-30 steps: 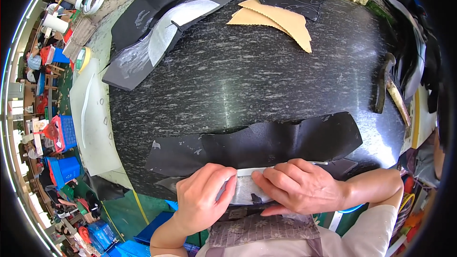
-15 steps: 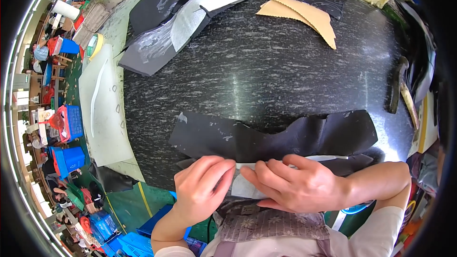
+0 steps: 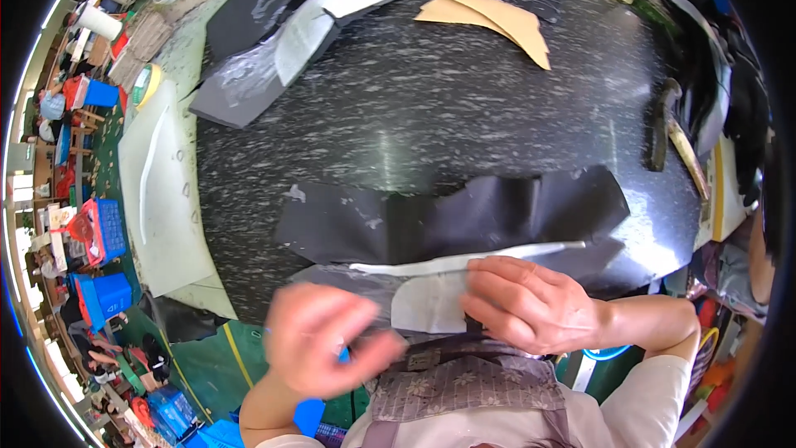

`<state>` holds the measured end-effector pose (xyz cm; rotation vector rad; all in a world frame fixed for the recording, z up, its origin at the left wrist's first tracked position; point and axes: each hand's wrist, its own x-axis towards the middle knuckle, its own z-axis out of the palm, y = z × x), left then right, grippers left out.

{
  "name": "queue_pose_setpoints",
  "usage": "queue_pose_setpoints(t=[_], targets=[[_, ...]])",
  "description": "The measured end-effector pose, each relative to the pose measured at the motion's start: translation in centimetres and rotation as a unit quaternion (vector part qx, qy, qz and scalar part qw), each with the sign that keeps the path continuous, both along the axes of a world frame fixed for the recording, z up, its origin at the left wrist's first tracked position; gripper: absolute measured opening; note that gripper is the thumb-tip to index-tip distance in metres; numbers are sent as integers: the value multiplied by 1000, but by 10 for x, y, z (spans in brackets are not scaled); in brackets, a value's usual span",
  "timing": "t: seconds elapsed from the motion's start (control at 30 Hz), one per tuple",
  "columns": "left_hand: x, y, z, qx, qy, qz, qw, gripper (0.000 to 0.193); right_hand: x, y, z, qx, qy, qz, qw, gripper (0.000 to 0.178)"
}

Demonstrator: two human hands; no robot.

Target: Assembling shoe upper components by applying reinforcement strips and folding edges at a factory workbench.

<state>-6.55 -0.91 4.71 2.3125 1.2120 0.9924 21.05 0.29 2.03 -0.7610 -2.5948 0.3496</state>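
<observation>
A large black leather piece (image 3: 448,220) lies across the near side of the dark table. A narrow white strip (image 3: 414,266) runs along its near part, with a pale backing patch (image 3: 429,303) just below. My right hand (image 3: 531,303) is closed over the strip and the patch's right end, fingers curled down; its thumb and whatever it pinches are hidden. My left hand (image 3: 327,340), smeared by motion, is off the leather at its near left edge. Its thumb stands apart from the fingers, and nothing shows between them.
More black pieces with white backing (image 3: 303,41) lie at the far left, tan zigzag-edged pieces (image 3: 489,17) at the far middle. A hammer (image 3: 676,133) rests at the right. A white board (image 3: 166,199) and tape rolls (image 3: 148,85) sit along the left edge.
My left hand has let go of the strip's edge and moved left and toward me, opening. My right hand stays on the piece. More of the white strip and patch shows.
</observation>
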Motion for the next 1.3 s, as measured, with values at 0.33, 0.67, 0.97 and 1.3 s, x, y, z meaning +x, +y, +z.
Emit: queue_pose_setpoints(t=[0.33, 0.67, 0.97, 1.3], targets=[[50, 11, 24, 54, 331, -298, 894, 35, 15, -23, 22, -9, 6, -7, 1000, 26], [117, 88, 19, -144, 289, -265, 909, 24, 9, -45, -4, 58, -51, -54, 996, 39], [129, 2, 5, -89, 70, -98, 989, 30, 58, -52, -15, 65, 67, -66, 993, 35], [141, -6, 4, 79, 274, -188, 940, 45, 99, -68, -23, -7, 7, -199, 980, 37]])
